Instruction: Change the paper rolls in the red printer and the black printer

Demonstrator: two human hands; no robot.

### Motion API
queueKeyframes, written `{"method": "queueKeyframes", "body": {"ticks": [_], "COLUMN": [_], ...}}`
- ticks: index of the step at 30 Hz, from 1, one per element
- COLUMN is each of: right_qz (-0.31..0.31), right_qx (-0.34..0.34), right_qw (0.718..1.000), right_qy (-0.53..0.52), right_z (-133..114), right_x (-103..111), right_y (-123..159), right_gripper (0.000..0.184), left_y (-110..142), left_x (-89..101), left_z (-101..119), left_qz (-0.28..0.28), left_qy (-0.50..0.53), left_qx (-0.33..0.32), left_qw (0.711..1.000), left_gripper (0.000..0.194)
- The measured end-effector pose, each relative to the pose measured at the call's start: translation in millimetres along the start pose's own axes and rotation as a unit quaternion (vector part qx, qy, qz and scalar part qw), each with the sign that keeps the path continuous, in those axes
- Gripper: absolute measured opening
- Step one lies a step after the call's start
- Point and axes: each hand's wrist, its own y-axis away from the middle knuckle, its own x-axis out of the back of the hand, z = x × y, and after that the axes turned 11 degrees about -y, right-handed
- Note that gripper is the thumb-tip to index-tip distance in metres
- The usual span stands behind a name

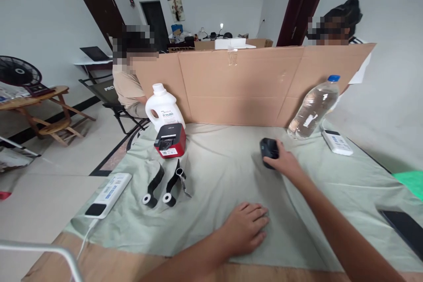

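My right hand (284, 158) is closed around the near right side of a small black box-shaped device (266, 145) on the green cloth; its exact kind cannot be made out. Palm down on the cloth, nearer to me, lies my left hand (246, 229), its fingers stretched out and holding nothing. To the left stands a red and black label printer (178, 139). In front of it are two partly unwound rolls of black ribbon (150, 199) on white cores, and a small ring with a shiny strip (183, 180) touching one ribbon.
Behind the cloth stands a cardboard screen (238, 88). A white jug (163, 108) and a water bottle (312, 110) stand before it. White power banks (110, 194) lie at both sides, a phone (405, 229) at right. Two people sit beyond.
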Motion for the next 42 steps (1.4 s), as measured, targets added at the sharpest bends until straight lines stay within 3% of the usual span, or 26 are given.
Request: {"method": "queueKeyframes", "body": {"ticks": [4,7,15,19,23,29,35,42], "right_qz": [-0.076,-0.111,-0.121,-0.153,-0.159,-0.231,-0.233,-0.254], "right_qx": [0.024,0.003,-0.029,-0.038,-0.045,-0.065,-0.07,-0.099], "right_qw": [0.997,0.993,0.991,0.981,0.978,0.964,0.966,0.955], "right_qy": [-0.003,0.03,0.055,0.116,0.128,0.115,0.09,0.117], "right_z": [-87,-113,-138,-156,-159,-159,-153,-160], "right_x": [-49,-67,-58,-65,-75,-62,-67,-77], "right_y": [30,33,-4,-18,-28,-44,-50,-58], "right_gripper": [0.097,0.095,0.078,0.089,0.095,0.117,0.106,0.118], "left_y": [-1,-1,-1,-1,-1,-1,0,1], "left_x": [-3.0,-5.9,-5.1,-3.9,-2.7,-3.4,-6.1,-7.0], "left_z": [0,-1,0,0,0,0,0,1], "left_qz": [0.006,0.01,0.011,0.008,0.002,0.001,0.005,0.007], "left_qy": [0.004,0.01,0.008,0.01,0.017,0.015,0.005,0.007], "left_qx": [0.0,0.002,0.003,0.004,0.003,0.004,-0.005,0.005], "left_qw": [1.0,1.0,1.0,1.0,1.0,1.0,1.0,1.0], "left_gripper": [0.048,0.049,0.047,0.046,0.048,0.049,0.05,0.048]}}
